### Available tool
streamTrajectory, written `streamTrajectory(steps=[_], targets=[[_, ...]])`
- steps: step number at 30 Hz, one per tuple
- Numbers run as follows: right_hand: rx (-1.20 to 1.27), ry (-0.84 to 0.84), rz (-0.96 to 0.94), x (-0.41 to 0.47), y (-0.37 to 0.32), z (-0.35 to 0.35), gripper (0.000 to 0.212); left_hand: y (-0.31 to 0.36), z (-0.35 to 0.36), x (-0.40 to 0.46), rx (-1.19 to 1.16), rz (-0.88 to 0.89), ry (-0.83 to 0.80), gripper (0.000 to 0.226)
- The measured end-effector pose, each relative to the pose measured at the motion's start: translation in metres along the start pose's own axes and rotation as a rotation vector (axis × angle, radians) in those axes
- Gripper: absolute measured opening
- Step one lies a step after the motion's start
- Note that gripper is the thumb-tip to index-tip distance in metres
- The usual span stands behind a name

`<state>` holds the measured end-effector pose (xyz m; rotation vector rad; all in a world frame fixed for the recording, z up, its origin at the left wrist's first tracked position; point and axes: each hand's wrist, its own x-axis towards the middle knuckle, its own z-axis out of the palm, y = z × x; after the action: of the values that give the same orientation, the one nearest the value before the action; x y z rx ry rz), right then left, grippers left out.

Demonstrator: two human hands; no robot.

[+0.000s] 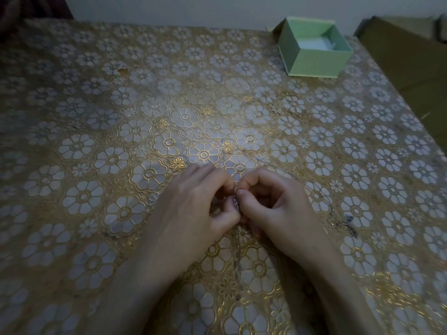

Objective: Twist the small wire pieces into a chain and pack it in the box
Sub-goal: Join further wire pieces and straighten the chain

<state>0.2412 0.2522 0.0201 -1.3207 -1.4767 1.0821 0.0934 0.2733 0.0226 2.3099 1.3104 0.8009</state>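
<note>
The left hand (pixel 193 204) and right hand (pixel 273 201) meet fingertip to fingertip, pinched on a thin silvery wire piece (pixel 235 193) low over the gold floral-patterned worktop (pixel 121 117). A faint length of fine chain (pixel 343 223) seems to lie just right of the right hand, so twisting looks under way. Packing remains: the open pale green cardboard box (pixel 319 61) sits well apart at the far right corner, with bare cloth between.

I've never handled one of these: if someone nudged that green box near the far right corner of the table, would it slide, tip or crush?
The green box looks like thin card and open-topped, so it is probably light and would slide easily on the glossy tablecloth. It sits low and wide, so tipping seems unlikely. A hard squeeze might dent its walls.
</note>
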Motion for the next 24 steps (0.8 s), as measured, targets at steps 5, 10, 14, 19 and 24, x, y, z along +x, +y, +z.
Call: streamTrajectory(steps=[5, 10, 14, 19, 24], targets=[[0.22, -0.046, -0.01, -0.001, -0.008, -0.004, 0.013, 0.01, -0.001, 0.001, -0.443, -0.175, -0.006, 0.015], [0.229, -0.041, -0.028, -0.001, -0.007, -0.007, 0.009, 0.016, -0.002, 0.001, -0.641, -0.335, 0.03, 0.02], [0.215, -0.009, -0.065, 0.001, -0.003, -0.006, 0.006, 0.022, -0.002, 0.003, -0.77, -0.391, 0.09, 0.007], [0.135, 0.044, -0.11, 0.002, 0.002, -0.001, 0.005, 0.023, 0.004, 0.004, -0.838, -0.504, 0.213, 0.014], [0.15, 0.067, -0.063, 0.002, 0.001, -0.002, 0.011, 0.022, 0.003, 0.004, -0.809, -0.433, 0.191, 0.018]])
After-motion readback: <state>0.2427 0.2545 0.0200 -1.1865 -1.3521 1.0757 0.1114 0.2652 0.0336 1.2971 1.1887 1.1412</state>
